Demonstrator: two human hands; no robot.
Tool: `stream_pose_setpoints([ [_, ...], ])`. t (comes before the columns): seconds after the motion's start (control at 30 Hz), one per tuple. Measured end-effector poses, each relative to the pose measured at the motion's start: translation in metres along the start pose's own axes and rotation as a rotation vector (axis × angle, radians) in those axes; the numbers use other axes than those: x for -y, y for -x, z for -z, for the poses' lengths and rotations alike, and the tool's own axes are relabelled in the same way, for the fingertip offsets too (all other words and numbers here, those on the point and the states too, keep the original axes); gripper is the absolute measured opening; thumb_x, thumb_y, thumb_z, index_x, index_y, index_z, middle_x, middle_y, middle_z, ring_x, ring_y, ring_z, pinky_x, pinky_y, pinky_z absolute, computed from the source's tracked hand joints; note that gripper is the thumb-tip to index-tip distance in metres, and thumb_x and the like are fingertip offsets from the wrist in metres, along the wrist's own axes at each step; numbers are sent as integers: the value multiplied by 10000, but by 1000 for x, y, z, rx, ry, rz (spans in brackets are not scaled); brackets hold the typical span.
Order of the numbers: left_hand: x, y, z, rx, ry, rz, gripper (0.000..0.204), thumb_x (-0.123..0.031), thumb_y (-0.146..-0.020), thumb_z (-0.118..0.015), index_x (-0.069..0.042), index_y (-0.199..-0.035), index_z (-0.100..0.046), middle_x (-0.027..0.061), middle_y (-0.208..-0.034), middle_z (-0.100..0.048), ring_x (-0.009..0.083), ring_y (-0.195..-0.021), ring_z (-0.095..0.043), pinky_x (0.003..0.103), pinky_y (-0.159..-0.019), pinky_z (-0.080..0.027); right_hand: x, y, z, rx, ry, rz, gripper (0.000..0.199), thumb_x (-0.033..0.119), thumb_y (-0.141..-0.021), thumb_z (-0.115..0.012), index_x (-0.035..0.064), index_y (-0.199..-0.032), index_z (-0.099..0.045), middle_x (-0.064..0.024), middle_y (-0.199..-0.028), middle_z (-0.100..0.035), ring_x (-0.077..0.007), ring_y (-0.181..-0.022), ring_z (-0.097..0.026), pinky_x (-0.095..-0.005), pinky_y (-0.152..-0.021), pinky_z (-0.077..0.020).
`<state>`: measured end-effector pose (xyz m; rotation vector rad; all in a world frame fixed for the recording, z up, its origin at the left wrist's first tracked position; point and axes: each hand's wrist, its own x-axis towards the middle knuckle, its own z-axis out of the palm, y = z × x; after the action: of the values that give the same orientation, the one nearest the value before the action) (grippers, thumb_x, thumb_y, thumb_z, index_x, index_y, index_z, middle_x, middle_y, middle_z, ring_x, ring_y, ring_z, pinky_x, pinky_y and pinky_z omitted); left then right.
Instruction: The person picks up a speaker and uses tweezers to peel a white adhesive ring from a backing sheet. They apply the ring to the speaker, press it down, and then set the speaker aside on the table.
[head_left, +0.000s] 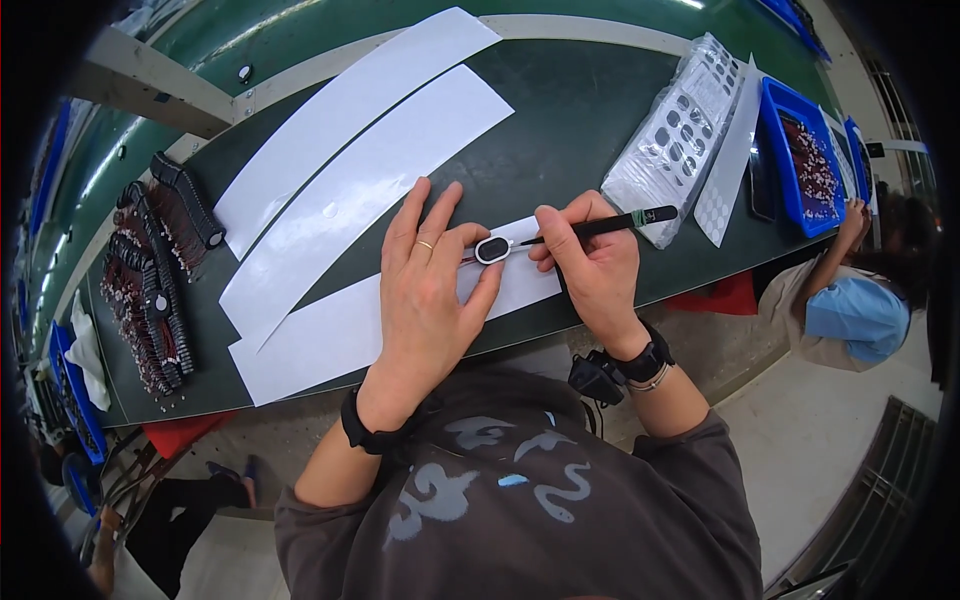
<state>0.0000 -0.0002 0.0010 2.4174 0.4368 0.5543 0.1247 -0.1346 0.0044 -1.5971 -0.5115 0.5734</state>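
Observation:
My left hand (425, 290) pinches a small oval speaker (492, 250), black with a white rim, between thumb and index finger; its other fingers are stretched out. A thin reddish wire shows at the speaker's left side. In my right hand (605, 265) is a pair of black tweezers (620, 221), held like a pen. Their tip reaches the speaker's right edge, where a small pale bit shows; whether the tips grip it is too small to tell. Both hands are above a white sheet (325, 350) along the near edge of the dark green table (560, 90).
Two more white sheets (385, 165) lie farther back. At left are rows of black speakers with wires (160, 275). To the right are a plastic-wrapped pack with dark ovals (690, 120), a dark flat device (762, 185) and a blue tray (775, 120). A co-worker (860, 310) sits at far right.

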Motion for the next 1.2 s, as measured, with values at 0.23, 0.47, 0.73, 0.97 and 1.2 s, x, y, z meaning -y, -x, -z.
stream_pose_setpoints([
  [0.23, -2, 0, 2, -28, 26, 31, 272, -118, -775, -767, -60, -1032, -698, 132, -1362, -575, 331, -1384, -405, 424, -1079, -377, -2, 0, 0, -5, 1, 11, 177, 141, -971, -641, 31, -856, -564, -40, -731, -638, -67, -633, -614, -187, -576, -479],
  [0.47, 3, 1, -1, -50, 31, 14, 232, -124, -757, -798, -76, -974, -733, 86, -1312, -617, 298, -1342, -455, 405, -1034, -436, -1, 0, -1, -37, 42, 37, 212, 159, -979, -631, 41, -824, -547, -40, -738, -643, -58, -619, -599, -186, -568, -471],
  [0.73, 5, 1, -2, -69, 66, -43, 262, -116, -765, -780, -31, -1001, -705, 144, -1261, -624, 346, -1299, -475, 456, -1068, -386, 6, 9, 5, 223, 412, 685, 252, 94, -986, -567, -26, -1207, -576, -201, -1166, -664, -262, -1058, -665, -363, -936, -511],
  [0.97, 8, 2, 1, -69, 67, -30, 293, -99, -788, -758, -40, -1067, -690, 107, -1294, -620, 323, -1308, -479, 429, -1053, -419, 14, 24, -8, 368, 796, 654, 432, 47, -940, -595, 6, -1360, -502, -197, -1310, -592, -332, -1242, -562, -391, -1038, -446],
  [1.2, 0, 7, -6, -136, -145, -153, 251, -82, -825, -716, -23, -1067, -683, 119, -1239, -637, 328, -1227, -534, 436, -1035, -436, 9, 16, 1, 123, 241, 268, 361, 7, -881, -650, 32, -1229, -559, -144, -1261, -629, -297, -1147, -593, -364, -991, -456],
])
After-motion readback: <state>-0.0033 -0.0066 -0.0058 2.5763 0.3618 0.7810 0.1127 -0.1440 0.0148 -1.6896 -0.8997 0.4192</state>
